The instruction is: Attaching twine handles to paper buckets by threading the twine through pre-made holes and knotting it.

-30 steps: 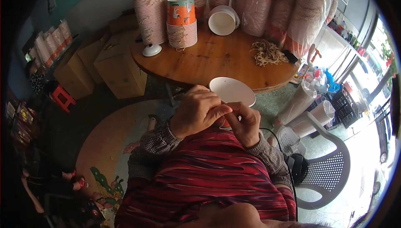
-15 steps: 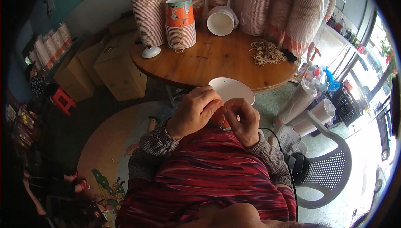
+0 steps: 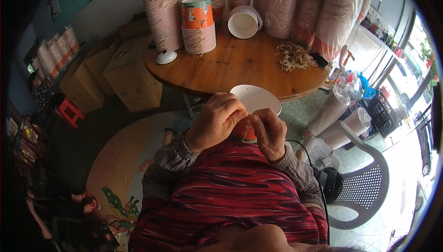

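A paper bucket (image 3: 259, 99), white inside and orange outside, rests in my lap with its mouth tilted upward. Just in front of its near side, my left hand (image 3: 213, 122) pinches a thin pale cord (image 3: 246, 137) between thumb and fingers. Close beside it, my right hand (image 3: 269, 133) has its thumb and fingers closed on the same cord. A loose end of the cord dangles below the fingertips against the orange wall. The exact grip of the fingertips is partly hidden.
Ahead stands a round wooden table (image 3: 230, 65) with stacked paper buckets (image 3: 198, 37), a bucket on its side (image 3: 243, 25), a white lid (image 3: 166, 57) and a heap of cords (image 3: 295, 57). Cardboard boxes (image 3: 134, 74) stand left, a grey chair (image 3: 364, 187) right. Another person (image 3: 39, 86) is far left.
My right thumb has lifted and straightened beside the cord, and more of the dangling end shows. The bucket has stayed in place.
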{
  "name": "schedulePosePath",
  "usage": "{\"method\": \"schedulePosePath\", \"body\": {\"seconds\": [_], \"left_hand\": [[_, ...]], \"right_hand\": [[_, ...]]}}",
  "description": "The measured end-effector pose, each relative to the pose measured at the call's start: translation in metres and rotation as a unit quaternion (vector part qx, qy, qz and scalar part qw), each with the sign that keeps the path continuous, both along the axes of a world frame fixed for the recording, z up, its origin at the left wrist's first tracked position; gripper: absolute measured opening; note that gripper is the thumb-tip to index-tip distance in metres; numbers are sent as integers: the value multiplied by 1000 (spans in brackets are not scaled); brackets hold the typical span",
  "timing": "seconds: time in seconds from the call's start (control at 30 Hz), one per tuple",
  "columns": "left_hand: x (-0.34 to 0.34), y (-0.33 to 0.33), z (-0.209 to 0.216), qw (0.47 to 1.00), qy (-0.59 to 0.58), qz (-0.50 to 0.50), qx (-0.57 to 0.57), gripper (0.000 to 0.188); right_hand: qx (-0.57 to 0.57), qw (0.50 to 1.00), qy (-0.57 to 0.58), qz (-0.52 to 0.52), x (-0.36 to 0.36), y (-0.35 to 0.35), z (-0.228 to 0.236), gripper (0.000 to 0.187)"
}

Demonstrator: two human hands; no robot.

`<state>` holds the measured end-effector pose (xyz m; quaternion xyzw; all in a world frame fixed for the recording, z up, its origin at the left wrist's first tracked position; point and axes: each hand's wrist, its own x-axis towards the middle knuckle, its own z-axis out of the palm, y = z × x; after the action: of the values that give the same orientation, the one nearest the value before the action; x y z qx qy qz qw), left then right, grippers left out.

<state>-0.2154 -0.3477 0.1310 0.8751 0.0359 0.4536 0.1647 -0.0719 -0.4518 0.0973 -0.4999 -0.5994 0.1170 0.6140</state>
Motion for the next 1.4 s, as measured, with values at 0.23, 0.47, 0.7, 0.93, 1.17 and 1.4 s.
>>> {"method": "schedulePosePath", "body": {"seconds": [0.23,0.47,0.7,0.93,1.17,1.4], "left_hand": [[0,1,3,999,-2,8,35,9],[1,7,-3,1000,11,-5,16,12],[2,21,-6,999,21,-4,-27,17],[-8,27,6,999,7,45,-11,12],[-10,46,2,993,-23,42,-106,13],[-16,59,-1,971,188,-89,-118,43]], "right_hand": [[-19,999,13,28,0,0,1,6],[-9,1000,10,17,1,6,-7,6],[2,998,-65,16,12,23,-19,11],[-67,966,-246,-37,6,27,-31,14],[-43,966,207,148,43,19,-14,1],[-49,870,451,195,70,41,-37,2]]}}
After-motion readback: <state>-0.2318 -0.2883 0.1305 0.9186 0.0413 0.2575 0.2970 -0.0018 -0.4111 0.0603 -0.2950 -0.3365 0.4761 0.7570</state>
